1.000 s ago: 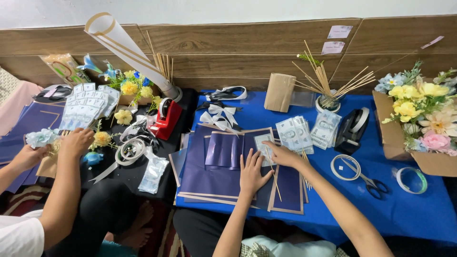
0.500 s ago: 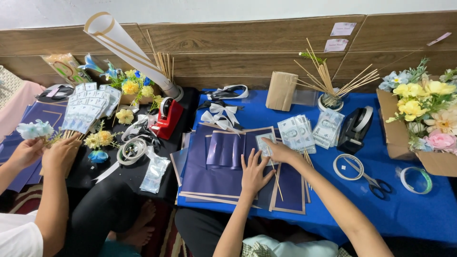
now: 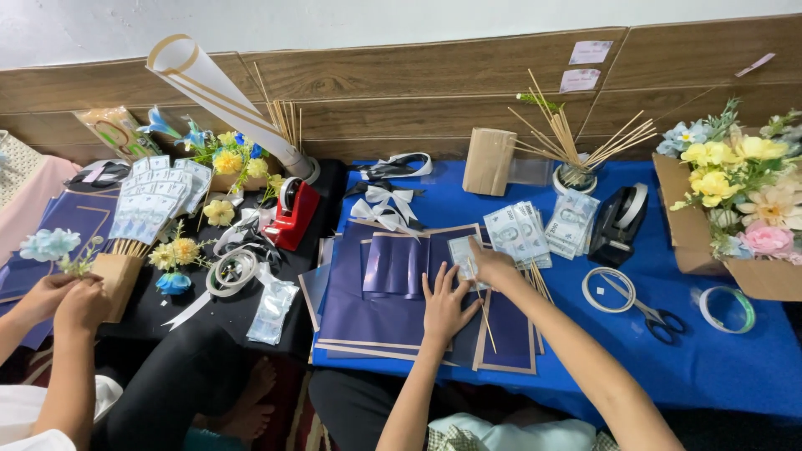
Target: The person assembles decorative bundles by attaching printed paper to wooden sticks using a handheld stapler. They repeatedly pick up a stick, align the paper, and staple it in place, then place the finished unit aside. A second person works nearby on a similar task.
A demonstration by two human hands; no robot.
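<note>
Blue tablecloth (image 3: 718, 367) covers the low table; all places below are taken from the dark navy paper sheets (image 3: 376, 313) stacked at its near left.

- Navy sheets: flat, gold-edged, several overlapping. A pleated navy piece (image 3: 394, 266) lies on their upper middle.
- Cardboard box of artificial flowers (image 3: 735, 209): far right of the sheets, at the table's edge.
- Black tape dispenser (image 3: 620, 221): right of the sheets, between them and the box.
- Red tape dispenser (image 3: 294, 213): just left of the sheets, on the black cloth.
- Stack of banknotes (image 3: 518, 234): just beyond the sheets' upper right corner.
- Scissors (image 3: 647, 309): right of the sheets, lying across a clear tape ring.
- Left hand (image 3: 447, 305): fingers spread, palm pressed flat on the sheets' right part.
- Right hand (image 3: 493, 266): at the sheets' upper right edge, fingers curled down onto a folded banknote (image 3: 462, 250) and a thin wooden skewer (image 3: 479, 305); exact grip cannot be told.
- Another person's hands (image 3: 67, 301): well left of the sheets, closed together around the stem of a pale blue flower (image 3: 50, 244).
</note>
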